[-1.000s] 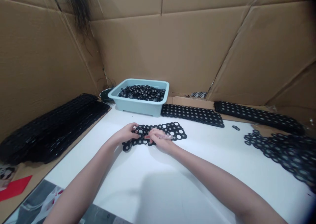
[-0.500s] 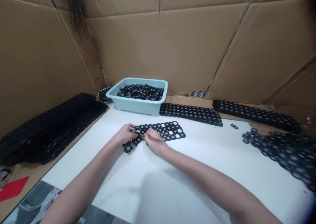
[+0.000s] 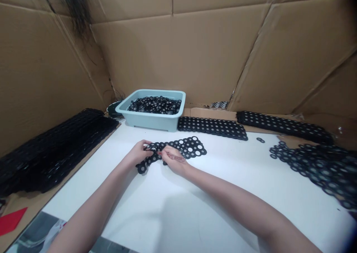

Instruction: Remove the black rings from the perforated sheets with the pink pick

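Observation:
A narrow sheet of joined black rings (image 3: 192,145) lies on the white tabletop between my hands, its left end bunched and partly hidden. My left hand (image 3: 140,152) is closed on that left end, fingers over the top edge and thumb in front. In my right hand (image 3: 173,159) is a slim reddish, see-through pen-like tool (image 3: 176,157), held as one holds a pen. Its tip points left at the rings near my left thumb; whether it touches them I cannot make out.
Behind stands a light blue basin (image 3: 150,121) of black ring pieces. Flat black ring sheets (image 3: 213,128) lie beside it and at the back right (image 3: 284,126). A loose ring heap (image 3: 320,167) is at right, dark stacked material (image 3: 55,149) at left. Cardboard walls (image 3: 173,56) enclose the table.
The view has shifted slightly, so most things sit a little further left. Both hands keep their hold, with the tool still at the rings by the left thumb.

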Motion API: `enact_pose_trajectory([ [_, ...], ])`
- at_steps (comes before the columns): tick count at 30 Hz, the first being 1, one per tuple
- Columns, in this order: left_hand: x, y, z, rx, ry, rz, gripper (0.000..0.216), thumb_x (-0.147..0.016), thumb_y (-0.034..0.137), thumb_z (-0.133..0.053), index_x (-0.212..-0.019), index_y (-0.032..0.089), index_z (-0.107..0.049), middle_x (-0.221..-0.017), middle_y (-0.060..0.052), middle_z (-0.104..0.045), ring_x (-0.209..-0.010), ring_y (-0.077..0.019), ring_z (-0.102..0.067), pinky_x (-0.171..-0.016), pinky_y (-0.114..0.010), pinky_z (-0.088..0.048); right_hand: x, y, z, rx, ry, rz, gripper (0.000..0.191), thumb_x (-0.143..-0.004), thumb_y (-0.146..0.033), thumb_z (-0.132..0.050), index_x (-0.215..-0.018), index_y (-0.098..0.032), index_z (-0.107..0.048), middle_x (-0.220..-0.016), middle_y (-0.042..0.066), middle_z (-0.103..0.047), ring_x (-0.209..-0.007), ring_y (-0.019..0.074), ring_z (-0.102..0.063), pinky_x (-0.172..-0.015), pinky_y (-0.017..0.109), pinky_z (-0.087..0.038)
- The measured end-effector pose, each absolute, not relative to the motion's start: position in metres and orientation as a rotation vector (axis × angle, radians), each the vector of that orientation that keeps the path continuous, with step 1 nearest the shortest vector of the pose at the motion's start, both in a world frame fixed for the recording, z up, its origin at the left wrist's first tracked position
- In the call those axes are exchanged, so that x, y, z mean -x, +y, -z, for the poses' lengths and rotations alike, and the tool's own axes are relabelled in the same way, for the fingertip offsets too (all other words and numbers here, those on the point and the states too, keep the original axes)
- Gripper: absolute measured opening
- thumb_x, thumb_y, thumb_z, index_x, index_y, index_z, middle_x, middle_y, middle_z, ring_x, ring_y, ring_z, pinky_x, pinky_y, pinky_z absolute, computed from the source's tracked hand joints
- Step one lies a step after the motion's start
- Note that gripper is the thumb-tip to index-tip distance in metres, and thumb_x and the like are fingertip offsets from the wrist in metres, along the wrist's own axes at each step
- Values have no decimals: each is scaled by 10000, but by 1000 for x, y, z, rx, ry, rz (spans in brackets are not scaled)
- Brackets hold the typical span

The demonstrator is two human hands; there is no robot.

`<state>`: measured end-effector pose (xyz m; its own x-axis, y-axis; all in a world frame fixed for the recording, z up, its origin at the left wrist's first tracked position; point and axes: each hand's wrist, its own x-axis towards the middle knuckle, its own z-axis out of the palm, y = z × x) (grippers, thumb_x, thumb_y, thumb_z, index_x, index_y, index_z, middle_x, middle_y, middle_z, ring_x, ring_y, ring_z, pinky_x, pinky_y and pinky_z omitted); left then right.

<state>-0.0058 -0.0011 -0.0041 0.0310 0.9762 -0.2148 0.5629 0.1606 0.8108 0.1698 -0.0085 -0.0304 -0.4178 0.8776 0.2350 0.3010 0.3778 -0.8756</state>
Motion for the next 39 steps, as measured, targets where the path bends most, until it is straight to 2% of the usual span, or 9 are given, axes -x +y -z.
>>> enact_pose_trajectory([
  [5, 7, 0, 4, -1488, 1647, -625, 457, -609, 257, -576, -1047, 164, -485, -795, -37, -601, -723, -186, -597, -641, -280, -443, -172, -8, 30, 1010, -1931, -1020, 283, -829, -212, -345, -560, -173, -425, -692, -1, -461, -665, 103, -471, -619, 232, -363],
  [13, -8, -13, 11, -1764, 1821, -719, 340, -671, 208, -468, -1010, 177, -466, -848, -64, -604, -801, -204, -567, -711, -299, -415, -161, -4, 44, 928, -2110, -770, 261, -850, -197, -335, -600, -174, -408, -743, 25, -478, -711, 122, -447, -665, 265, -357],
  [18, -12, -16, 8, -1768, 1708, -706, 296, -671, 223, -454, -961, 167, -462, -899, -68, -594, -836, -208, -560, -717, -297, -416, -159, -2, 42, 951, -2115, -732, 265, -860, -212, -322, -614, -172, -414, -740, 25, -459, -719, 128, -444, -675, 276, -360],
  [20, -11, -16, 4, -1791, 1651, -667, 344, -660, 247, -475, -993, 165, -444, -890, -59, -588, -830, -212, -559, -720, -306, -416, -164, 0, 38, 950, -2119, -784, 277, -852, -225, -339, -592, -172, -416, -713, 19, -455, -710, 131, -450, -669, 275, -358],
  [23, -7, -16, -4, -1845, 1600, -570, 460, -620, 236, -511, -1063, 163, -409, -895, -53, -578, -827, -219, -555, -726, -313, -415, -178, 4, 32, 922, -2076, -1036, 290, -832, -232, -357, -560, -172, -437, -715, 13, -482, -682, 125, -472, -638, 254, -367],
  [26, -3, -14, -12, -1895, 1635, -532, 498, -583, 184, -499, -1073, 139, -423, -961, -83, -563, -889, -235, -536, -761, -318, -404, -190, 6, 29, 913, -2019, -1205, 271, -773, -154, -384, -511, -169, -452, -735, 10, -515, -686, 119, -499, -630, 233, -378],
  [31, 3, -11, -12, -1896, 1581, -480, 495, -602, 168, -458, -1096, 146, -431, -1013, -85, -565, -931, -233, -526, -803, -318, -395, -186, 4, 34, 953, -1971, -1189, 274, -745, -132, -376, -491, -160, -475, -818, 18, -520, -722, 114, -509, -654, 224, -383],
  [39, 5, -9, -3, -1951, 1563, -418, 425, -616, 225, -481, -1033, 154, -443, -912, -53, -579, -820, -215, -542, -714, -304, -420, -180, 1, 38, 903, -1979, -1189, 292, -781, -176, -395, -512, -150, -507, -818, 20, -501, -755, 103, -529, -694, 206, -399],
])
